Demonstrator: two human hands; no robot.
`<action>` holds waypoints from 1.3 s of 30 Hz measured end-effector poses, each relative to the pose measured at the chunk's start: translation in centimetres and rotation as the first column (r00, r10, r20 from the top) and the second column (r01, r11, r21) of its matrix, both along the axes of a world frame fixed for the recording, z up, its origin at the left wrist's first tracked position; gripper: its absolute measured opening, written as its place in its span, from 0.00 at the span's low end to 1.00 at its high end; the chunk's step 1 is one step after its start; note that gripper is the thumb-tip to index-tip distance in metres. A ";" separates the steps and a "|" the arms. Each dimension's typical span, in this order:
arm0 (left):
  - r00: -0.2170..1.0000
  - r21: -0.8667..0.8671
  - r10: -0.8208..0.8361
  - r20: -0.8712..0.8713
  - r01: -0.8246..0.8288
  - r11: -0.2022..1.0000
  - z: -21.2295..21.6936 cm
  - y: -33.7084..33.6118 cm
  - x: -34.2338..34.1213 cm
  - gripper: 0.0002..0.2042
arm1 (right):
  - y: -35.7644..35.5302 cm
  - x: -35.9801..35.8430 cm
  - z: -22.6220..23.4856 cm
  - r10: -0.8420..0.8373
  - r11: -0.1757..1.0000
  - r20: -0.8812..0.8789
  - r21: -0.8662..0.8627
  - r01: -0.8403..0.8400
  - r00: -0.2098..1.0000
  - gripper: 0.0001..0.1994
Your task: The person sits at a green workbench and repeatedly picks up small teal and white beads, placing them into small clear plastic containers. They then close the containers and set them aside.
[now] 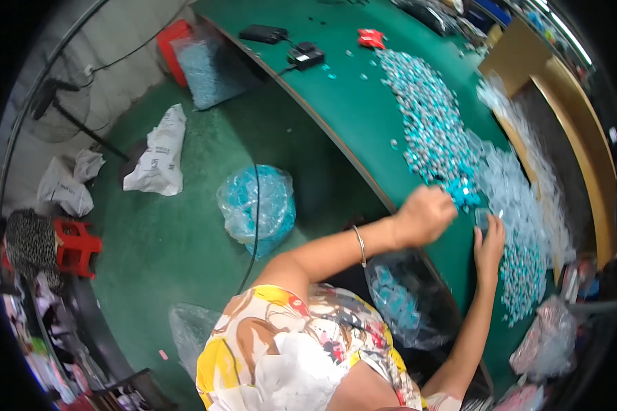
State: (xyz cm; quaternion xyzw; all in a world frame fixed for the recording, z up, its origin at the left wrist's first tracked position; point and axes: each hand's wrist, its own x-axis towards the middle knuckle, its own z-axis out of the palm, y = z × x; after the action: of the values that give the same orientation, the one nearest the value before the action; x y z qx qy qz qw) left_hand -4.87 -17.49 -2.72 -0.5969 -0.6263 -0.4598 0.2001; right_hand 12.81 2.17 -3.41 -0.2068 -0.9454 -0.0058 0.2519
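Evidently from the head view, a person works with two bare hands over a long green surface (363,140). The left hand (428,215), below a silver bracelet (360,246), has its fingers curled in tightly; whether they hold anything cannot be told. To its right, the right hand (489,245) has thumb and fingers slightly parted at a small, flat, clear plastic piece (482,218), touching it; how firmly is unclear. Just beyond the hands lies a cluster of bright teal pieces (465,193), joining a long heap of small teal-and-silver pieces (428,113) that stretches to the far side. Right of these lies a pile of translucent plastic pieces (509,181), with a smaller teal-and-silver heap (523,281) at its near end. Left, on the green floor (151,253), stands a clear bag of teal items (257,205).
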 end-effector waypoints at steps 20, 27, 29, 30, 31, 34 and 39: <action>0.974 -0.344 0.225 0.028 -0.202 0.917 -0.4 3.0 -3.8 0.10 | -7.7 2.9 2.7 -0.422 0.864 0.125 -0.244 0.440 0.898 0.17; 0.982 -0.238 0.189 -0.002 -0.184 0.954 -1.0 3.7 -3.9 0.07 | -8.0 5.3 3.6 -0.436 0.819 0.030 -0.401 0.411 0.899 0.13; 0.984 -0.217 0.178 0.010 -0.172 0.961 -0.3 2.9 -3.6 0.06 | -6.5 6.6 2.9 -0.444 0.836 -0.059 -0.387 0.390 0.894 0.11; 0.983 -0.228 0.184 0.028 -0.173 0.958 -0.1 2.6 -3.5 0.06 | -5.8 7.5 2.8 -0.465 0.834 -0.092 -0.380 0.401 0.880 0.10; 0.983 -0.183 0.183 0.034 -0.174 0.968 -0.2 2.5 -3.5 0.06 | -5.0 8.1 2.6 -0.479 0.833 -0.126 -0.377 0.405 0.868 0.10; 0.979 -0.155 0.138 0.151 -0.114 0.981 -0.1 2.3 -2.8 0.05 | -2.9 9.5 2.4 -0.511 0.837 -0.195 -0.335 0.433 0.837 0.08; 0.984 -0.173 -0.104 0.147 0.129 0.977 0.3 1.6 0.3 0.08 | -0.2 8.9 1.1 -0.486 0.874 -0.175 -0.112 0.473 0.856 0.08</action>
State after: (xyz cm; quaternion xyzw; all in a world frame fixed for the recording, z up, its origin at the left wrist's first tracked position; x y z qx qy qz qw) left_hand -4.56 -15.92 -2.41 -0.6154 -0.6417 -0.4516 0.0742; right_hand 21.72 1.97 -2.34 -0.4433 -0.8339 -0.0168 0.3283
